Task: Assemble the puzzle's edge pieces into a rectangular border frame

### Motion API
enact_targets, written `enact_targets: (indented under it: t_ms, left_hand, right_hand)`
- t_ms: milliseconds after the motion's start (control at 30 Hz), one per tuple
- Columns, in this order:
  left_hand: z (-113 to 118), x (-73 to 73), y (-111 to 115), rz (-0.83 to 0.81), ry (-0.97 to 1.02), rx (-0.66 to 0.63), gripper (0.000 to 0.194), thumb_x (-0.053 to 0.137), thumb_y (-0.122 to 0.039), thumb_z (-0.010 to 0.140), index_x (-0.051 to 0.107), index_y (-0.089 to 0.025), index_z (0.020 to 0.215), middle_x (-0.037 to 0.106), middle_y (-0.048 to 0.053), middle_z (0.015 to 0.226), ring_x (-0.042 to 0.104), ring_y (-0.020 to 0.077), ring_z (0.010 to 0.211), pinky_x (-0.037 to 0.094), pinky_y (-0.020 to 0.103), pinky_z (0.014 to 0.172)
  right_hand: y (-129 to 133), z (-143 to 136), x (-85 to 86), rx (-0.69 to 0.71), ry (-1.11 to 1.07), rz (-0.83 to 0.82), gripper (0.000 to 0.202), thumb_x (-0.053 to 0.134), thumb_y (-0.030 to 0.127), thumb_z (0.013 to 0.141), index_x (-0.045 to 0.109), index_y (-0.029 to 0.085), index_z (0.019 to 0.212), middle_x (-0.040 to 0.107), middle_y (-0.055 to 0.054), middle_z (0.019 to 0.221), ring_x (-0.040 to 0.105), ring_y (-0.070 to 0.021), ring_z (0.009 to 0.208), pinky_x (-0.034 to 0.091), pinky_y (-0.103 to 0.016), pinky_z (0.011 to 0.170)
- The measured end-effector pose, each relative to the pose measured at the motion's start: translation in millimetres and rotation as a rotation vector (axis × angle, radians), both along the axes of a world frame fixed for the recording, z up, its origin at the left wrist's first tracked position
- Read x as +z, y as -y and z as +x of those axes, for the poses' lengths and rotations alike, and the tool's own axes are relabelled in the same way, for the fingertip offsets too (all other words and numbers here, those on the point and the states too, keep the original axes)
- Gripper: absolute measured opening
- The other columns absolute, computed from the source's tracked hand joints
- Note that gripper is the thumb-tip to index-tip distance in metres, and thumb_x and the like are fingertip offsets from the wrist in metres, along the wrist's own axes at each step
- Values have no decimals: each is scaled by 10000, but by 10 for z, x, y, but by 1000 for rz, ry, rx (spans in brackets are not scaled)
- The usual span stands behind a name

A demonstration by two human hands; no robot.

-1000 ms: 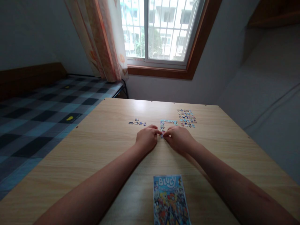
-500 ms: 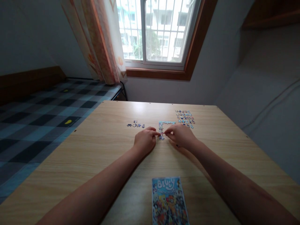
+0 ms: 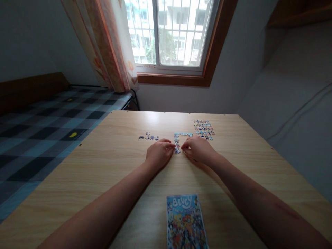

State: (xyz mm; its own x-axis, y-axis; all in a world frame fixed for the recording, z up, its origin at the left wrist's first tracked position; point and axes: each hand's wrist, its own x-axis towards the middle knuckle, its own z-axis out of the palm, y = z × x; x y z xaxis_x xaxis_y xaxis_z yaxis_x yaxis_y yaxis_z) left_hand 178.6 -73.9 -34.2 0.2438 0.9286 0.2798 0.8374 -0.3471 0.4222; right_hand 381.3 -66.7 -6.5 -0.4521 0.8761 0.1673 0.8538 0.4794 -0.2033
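Observation:
On the table lies a partly joined jigsaw puzzle (image 3: 176,140), an L-shaped strip with one row along the back and a column towards me. My left hand (image 3: 160,152) rests at the column's left side, its thumb and forefinger closed together on the edge of the pieces. Just right of the column is my right hand (image 3: 198,148), thumb and fingers pinched; whatever is between the tips is too small to make out. Loose jigsaw pieces (image 3: 203,128) lie in rows beyond the right hand. A smaller group of loose pieces (image 3: 149,137) lies beyond my left hand.
A colourful picture sheet or box marked "Bluey" (image 3: 185,221) lies near me between my forearms. The wooden table (image 3: 116,145) reaches towards a window (image 3: 178,34). To the left stands a bed with a checked cover (image 3: 52,138).
The view has shifted slightly, moving everything a little left and up. My left fingers have drawn closer together at the column's edge; my right hand stays pinched beside it.

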Motion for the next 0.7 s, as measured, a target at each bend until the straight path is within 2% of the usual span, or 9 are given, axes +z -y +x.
enact_targets:
  t_ms: [133, 233, 367, 567, 700]
  left_hand:
    - [28, 44, 15, -10, 5, 18, 207, 592, -358, 911, 783, -287, 946, 735, 8, 1076, 666, 182, 892, 505, 299, 776]
    - [60, 71, 11, 6, -10, 46, 219, 580, -367, 911, 740, -222, 878, 721, 50, 991, 631, 193, 842, 470, 309, 757]
    - [88, 52, -23, 0, 8, 82, 239, 567, -358, 895, 655, -192, 747, 680, 60, 831, 567, 186, 765, 424, 299, 731]
    - [92, 51, -30, 3, 41, 106, 247, 570, -243, 802, 523, -203, 563, 552, 22, 590, 480, 172, 639, 377, 296, 667]
    - [86, 68, -28, -11, 46, 111, 258, 559, -189, 757, 476, -206, 513, 492, 14, 529, 464, 168, 608, 358, 303, 648]
  right_hand:
    - [8, 25, -32, -29, -6, 72, 171, 641, 205, 837, 795, 278, 831, 747, -29, 817, 611, -169, 721, 384, -279, 645]
    - [-9, 79, -105, -79, -49, 256, 202, 579, 235, 896, 779, 250, 873, 726, -51, 819, 590, -196, 762, 385, -311, 675]
    - [-37, 161, -210, -41, -200, 470, 262, 514, 317, 966, 750, 226, 901, 682, -62, 777, 554, -226, 829, 395, -377, 800]
    - [-3, 205, -256, 6, -270, 552, 392, 512, 418, 977, 628, 231, 652, 619, -53, 772, 511, -241, 892, 341, -441, 909]
    - [5, 238, -252, -7, -293, 587, 428, 518, 431, 974, 573, 219, 607, 630, -49, 884, 512, -253, 994, 305, -460, 959]
